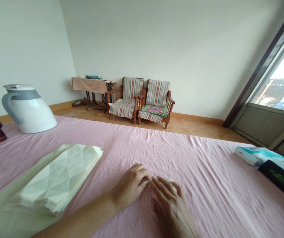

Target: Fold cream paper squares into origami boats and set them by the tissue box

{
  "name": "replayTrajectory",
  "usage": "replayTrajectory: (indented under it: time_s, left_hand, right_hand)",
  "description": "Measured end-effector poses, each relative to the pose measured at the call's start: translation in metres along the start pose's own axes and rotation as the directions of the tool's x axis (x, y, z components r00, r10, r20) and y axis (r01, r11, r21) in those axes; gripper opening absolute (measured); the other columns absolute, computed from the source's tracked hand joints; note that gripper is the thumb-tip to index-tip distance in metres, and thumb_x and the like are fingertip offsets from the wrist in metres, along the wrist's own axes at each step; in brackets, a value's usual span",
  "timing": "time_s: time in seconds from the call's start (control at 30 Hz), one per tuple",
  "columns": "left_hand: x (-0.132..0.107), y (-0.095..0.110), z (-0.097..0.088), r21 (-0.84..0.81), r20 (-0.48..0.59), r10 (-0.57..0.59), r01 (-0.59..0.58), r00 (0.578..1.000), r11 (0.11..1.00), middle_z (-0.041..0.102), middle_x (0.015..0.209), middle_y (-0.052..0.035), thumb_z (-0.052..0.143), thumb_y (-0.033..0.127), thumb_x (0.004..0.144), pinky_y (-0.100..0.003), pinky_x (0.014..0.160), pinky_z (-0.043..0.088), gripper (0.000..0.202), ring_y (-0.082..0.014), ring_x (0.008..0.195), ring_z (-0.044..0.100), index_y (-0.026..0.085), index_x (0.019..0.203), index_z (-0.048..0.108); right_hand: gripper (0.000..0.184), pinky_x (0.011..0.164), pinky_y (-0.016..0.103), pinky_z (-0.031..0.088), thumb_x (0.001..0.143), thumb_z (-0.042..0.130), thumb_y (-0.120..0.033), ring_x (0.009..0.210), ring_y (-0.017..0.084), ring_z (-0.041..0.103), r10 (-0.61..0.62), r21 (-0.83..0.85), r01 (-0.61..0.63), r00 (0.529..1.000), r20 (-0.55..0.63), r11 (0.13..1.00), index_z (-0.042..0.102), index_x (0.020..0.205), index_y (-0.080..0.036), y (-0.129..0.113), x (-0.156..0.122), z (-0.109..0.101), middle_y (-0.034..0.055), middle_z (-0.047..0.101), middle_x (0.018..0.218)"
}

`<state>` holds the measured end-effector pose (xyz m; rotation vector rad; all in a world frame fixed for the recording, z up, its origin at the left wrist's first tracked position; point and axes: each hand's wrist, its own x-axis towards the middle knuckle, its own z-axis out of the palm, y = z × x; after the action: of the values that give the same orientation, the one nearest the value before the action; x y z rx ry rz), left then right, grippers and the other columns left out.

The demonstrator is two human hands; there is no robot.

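Head view: two hands meet on the pink-clothed counter (206, 172). The left hand (131, 185) curls, pinching one small white paper (150, 180). The right hand (172, 205) lies flat on it with fingers together, hiding most of it. Left of the left hand lies one stack of creased sheets (60, 177). Farther off stands one white jug (30, 109). Far right of the right hand, one dark box (280, 180) is cut off.
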<state>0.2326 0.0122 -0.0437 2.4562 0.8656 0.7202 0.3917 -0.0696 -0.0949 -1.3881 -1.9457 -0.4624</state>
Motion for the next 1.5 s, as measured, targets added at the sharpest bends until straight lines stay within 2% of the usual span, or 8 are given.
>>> replayTrajectory:
  time_s: [0.17, 0.47, 0.8, 1.0, 1.13, 1.2, 1.3, 1.5]
  left_hand:
    - [0.000, 0.001, 0.000, 0.003, -0.010, -0.004, 0.004, 1.000, 1.000, 0.060, 0.085, -0.0017, 0.058, -0.001, 0.081, -0.026, 0.078, 0.044, 0.018, -0.0178, 0.088, 0.056, 0.017, 0.079, 0.061]
    - [-0.001, 0.000, 0.001, 0.017, -0.001, -0.007, 0.007, 1.000, 1.000, 0.059, 0.085, -0.0015, 0.059, 0.001, 0.081, -0.026, 0.077, 0.043, 0.017, -0.0178, 0.087, 0.055, 0.017, 0.079, 0.061]
    - [-0.002, 0.000, 0.001, 0.027, -0.003, -0.036, 0.036, 0.999, 0.999, 0.059, 0.092, -0.0022, 0.063, 0.004, 0.081, -0.028, 0.080, 0.044, 0.015, -0.0194, 0.093, 0.054, 0.018, 0.086, 0.063]
    - [-0.003, -0.002, 0.001, 0.016, -0.008, -0.022, 0.022, 1.000, 1.000, 0.059, 0.094, -0.0028, 0.067, 0.006, 0.080, -0.031, 0.085, 0.045, 0.021, -0.0197, 0.095, 0.054, 0.019, 0.097, 0.068]
    - [-0.004, -0.002, 0.001, 0.003, -0.010, 0.002, -0.002, 1.000, 1.000, 0.059, 0.094, -0.0028, 0.069, 0.008, 0.080, -0.031, 0.084, 0.045, 0.021, -0.0194, 0.095, 0.054, 0.020, 0.098, 0.068]
    - [-0.005, -0.002, 0.000, 0.001, -0.011, 0.009, -0.009, 1.000, 1.000, 0.059, 0.094, -0.0027, 0.071, 0.009, 0.080, -0.031, 0.084, 0.045, 0.020, -0.0196, 0.095, 0.054, 0.019, 0.096, 0.067]
    - [-0.005, 0.000, -0.001, 0.010, -0.014, 0.013, -0.013, 1.000, 1.000, 0.058, 0.095, -0.0024, 0.072, 0.009, 0.078, -0.032, 0.083, 0.044, 0.019, -0.0204, 0.095, 0.053, 0.019, 0.092, 0.063]
    - [-0.005, 0.005, -0.002, 0.085, -0.018, 0.039, -0.037, 0.999, 0.996, 0.058, 0.092, -0.0018, 0.067, 0.005, 0.079, -0.031, 0.079, 0.043, 0.020, -0.0208, 0.093, 0.052, 0.018, 0.085, 0.053]
  right_hand:
    - [0.040, 0.094, 0.036, 0.039, 0.086, 0.041, -0.013, 0.111, 0.019, 0.060, -0.080, -0.102, 0.090, 0.992, 0.097, 0.991, 0.062, 0.119, -0.022, -0.001, 0.001, -0.001, 0.0021, 0.064, 0.123]
    - [0.036, 0.103, 0.041, 0.035, 0.088, 0.047, -0.022, 0.115, 0.023, 0.058, 0.013, -0.124, 0.004, 0.990, 0.138, 0.992, 0.063, 0.120, -0.020, -0.003, -0.008, 0.007, 0.0058, 0.063, 0.125]
    - [0.030, 0.093, 0.044, 0.043, 0.089, 0.048, -0.022, 0.113, 0.027, 0.059, 0.115, -0.278, -0.034, 0.953, 0.281, 0.960, 0.068, 0.112, -0.020, -0.003, 0.001, -0.020, 0.0106, 0.065, 0.122]
    - [0.032, 0.083, 0.046, 0.047, 0.092, 0.044, -0.024, 0.104, 0.031, 0.064, 0.074, -0.373, 0.063, 0.937, 0.341, 0.926, 0.068, 0.112, -0.015, 0.014, -0.001, -0.020, 0.0173, 0.066, 0.116]
    - [0.029, 0.076, 0.046, 0.048, 0.089, 0.049, -0.024, 0.098, 0.034, 0.065, 0.117, -0.470, 0.070, 0.927, 0.357, 0.880, 0.071, 0.104, -0.013, 0.016, 0.007, -0.026, 0.0226, 0.068, 0.109]
    - [0.027, 0.072, 0.044, 0.048, 0.090, 0.047, -0.022, 0.094, 0.034, 0.066, 0.191, -0.499, 0.020, 0.910, 0.368, 0.867, 0.071, 0.098, -0.013, 0.014, 0.014, -0.032, 0.0221, 0.069, 0.103]
    - [0.031, 0.065, 0.039, 0.047, 0.095, 0.040, -0.026, 0.076, 0.028, 0.067, 0.312, -0.427, -0.154, 0.890, 0.331, 0.891, 0.069, 0.088, -0.017, 0.014, 0.022, -0.040, 0.0144, 0.071, 0.088]
    - [0.035, 0.064, 0.032, 0.047, 0.097, 0.034, -0.039, 0.074, 0.023, 0.068, 0.413, -0.055, -0.409, 0.903, 0.121, 0.911, 0.060, 0.108, -0.018, 0.023, 0.017, -0.035, 0.0087, 0.071, 0.087]
